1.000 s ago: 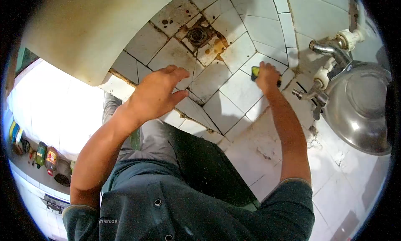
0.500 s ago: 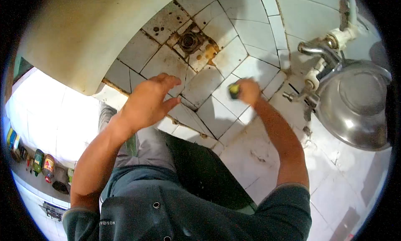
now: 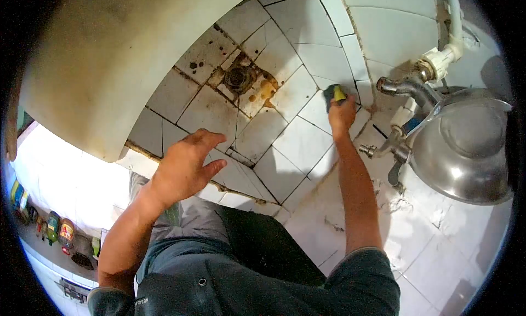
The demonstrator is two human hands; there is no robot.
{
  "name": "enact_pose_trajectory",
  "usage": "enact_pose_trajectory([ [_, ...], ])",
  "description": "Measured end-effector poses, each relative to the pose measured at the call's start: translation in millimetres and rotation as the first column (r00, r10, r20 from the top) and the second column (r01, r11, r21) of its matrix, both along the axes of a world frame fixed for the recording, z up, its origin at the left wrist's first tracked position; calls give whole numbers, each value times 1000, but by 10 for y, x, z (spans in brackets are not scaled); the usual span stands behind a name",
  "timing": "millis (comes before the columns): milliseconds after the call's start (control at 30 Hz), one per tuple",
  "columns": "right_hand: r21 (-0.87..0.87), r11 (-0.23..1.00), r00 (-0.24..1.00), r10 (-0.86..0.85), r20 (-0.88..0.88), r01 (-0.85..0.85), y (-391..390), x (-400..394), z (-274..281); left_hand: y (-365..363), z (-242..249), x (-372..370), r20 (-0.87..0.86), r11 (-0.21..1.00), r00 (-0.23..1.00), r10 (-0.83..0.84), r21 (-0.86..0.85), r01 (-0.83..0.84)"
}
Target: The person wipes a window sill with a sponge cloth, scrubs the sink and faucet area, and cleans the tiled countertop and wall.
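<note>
My right hand (image 3: 342,118) is closed round a yellow sponge with a dark green scouring side (image 3: 332,95), which it holds against the white floor tiles (image 3: 298,143). Nothing is in my left hand (image 3: 189,164); its thumb and fingers are apart, and it hovers over the near edge of the tiled area. A round drain hole (image 3: 238,79) lies beyond both hands, ringed by brown and orange stains (image 3: 264,90) on broken tile.
At the right, metal taps (image 3: 405,88) on a white pipe stick out near a steel bowl (image 3: 460,146). A large cream curved surface (image 3: 120,58) overhangs the upper left. Several bottles (image 3: 66,234) stand on a ledge at lower left.
My right hand has moved the sponge away from me and slightly right across the tiles. My left hand stays open and sits a little lower and further left in view.
</note>
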State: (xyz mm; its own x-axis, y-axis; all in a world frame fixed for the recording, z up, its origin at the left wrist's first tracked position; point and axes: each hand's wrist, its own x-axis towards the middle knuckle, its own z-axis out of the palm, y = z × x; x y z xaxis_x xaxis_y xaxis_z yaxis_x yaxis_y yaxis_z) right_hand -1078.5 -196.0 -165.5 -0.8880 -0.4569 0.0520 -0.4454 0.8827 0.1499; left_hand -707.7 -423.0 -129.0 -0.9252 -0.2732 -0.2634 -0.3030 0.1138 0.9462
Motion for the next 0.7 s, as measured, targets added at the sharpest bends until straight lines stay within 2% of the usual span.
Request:
enact_pose_trajectory([
  [33,-331,917,975,-202,98,223,-14,-14,8,-11,24,-19,30,999,1000,-2,34,1],
  [67,-332,916,974,-205,94,225,-63,-19,60,-12,36,-43,59,998,998,-4,69,0],
  [100,-755,525,918,-278,283,392,-122,-31,95,-11,32,-61,58,998,998,-4,68,0],
  [133,-877,-57,850,-222,477,477,-167,-40,93,-15,22,-66,63,996,998,1,90,-7],
  [167,-889,-86,866,-203,458,450,-141,-119,60,-15,11,-66,71,994,997,6,110,-13],
  [200,-887,-94,863,-204,462,452,109,-318,-183,-20,14,-72,74,995,997,2,103,-9],
  [233,-860,427,955,-212,205,279,507,-588,-597,-24,21,-83,88,989,996,7,144,-20],
  [267,-561,826,996,-81,-29,51,681,-758,-867,-27,24,-94,102,982,995,13,184,-31],
  [300,-862,244,880,-296,370,445,-24,-519,-591,-26,24,-103,105,985,994,10,172,-29],
  [333,-747,-596,744,-347,570,295,-797,-234,-265,-26,21,-109,103,983,995,10,180,-29],
  [400,-668,-519,798,48,601,534,-887,-338,-531,-15,26,-112,111,984,994,1,178,-21],
  [467,-620,-647,652,-242,719,443,-1402,-209,-582,-20,39,-141,142,988,990,-20,153,-2],
  [533,-444,-649,656,113,747,618,-1544,-215,-891,0,46,-166,149,991,989,-14,136,-6],
  [600,-307,-712,504,75,861,632,-1904,-60,-777,26,44,-181,158,992,987,-10,125,-10],
  [633,-317,-711,559,128,819,627,-1979,-79,-879,31,36,-186,152,993,988,-8,118,-10],
  [667,-310,-716,556,131,821,625,-1932,-92,-920,38,33,-189,146,993,989,-3,113,-14],
  [700,-300,-648,543,209,814,700,-1868,-91,-952,39,39,-199,152,994,988,-4,110,-12],
])
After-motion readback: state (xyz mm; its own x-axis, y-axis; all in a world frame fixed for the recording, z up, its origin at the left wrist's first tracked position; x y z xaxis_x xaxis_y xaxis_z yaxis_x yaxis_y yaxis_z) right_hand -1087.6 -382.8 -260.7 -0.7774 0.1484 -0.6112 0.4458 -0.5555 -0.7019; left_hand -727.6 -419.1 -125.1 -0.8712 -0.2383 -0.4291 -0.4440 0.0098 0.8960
